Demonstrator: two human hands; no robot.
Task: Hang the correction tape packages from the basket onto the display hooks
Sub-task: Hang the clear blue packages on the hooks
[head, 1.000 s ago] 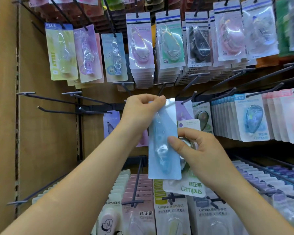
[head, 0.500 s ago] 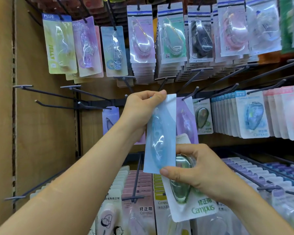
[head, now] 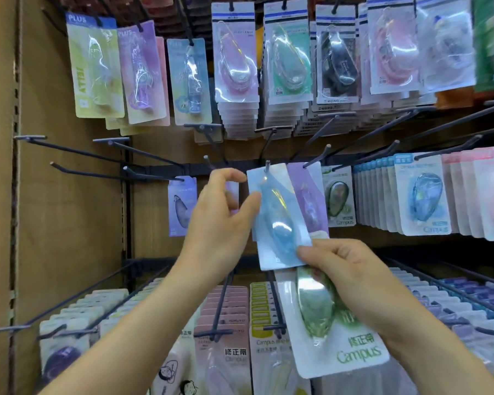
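Gripping a green Campus package (head: pixel 334 346) low in front, the right hand (head: pixel 351 269) curls its fingers round it, while its thumb pinches the bottom corner of the blue correction tape package (head: pixel 280 223) just above. That blue package stands tilted, its top hole at the tip of a display hook (head: pixel 267 163). The left hand (head: pixel 220 223) rests its thumb on the card's left edge, the other fingers loosely curled and clear of it. Just behind, a purple package (head: pixel 308 195) hangs on the neighbouring hook.
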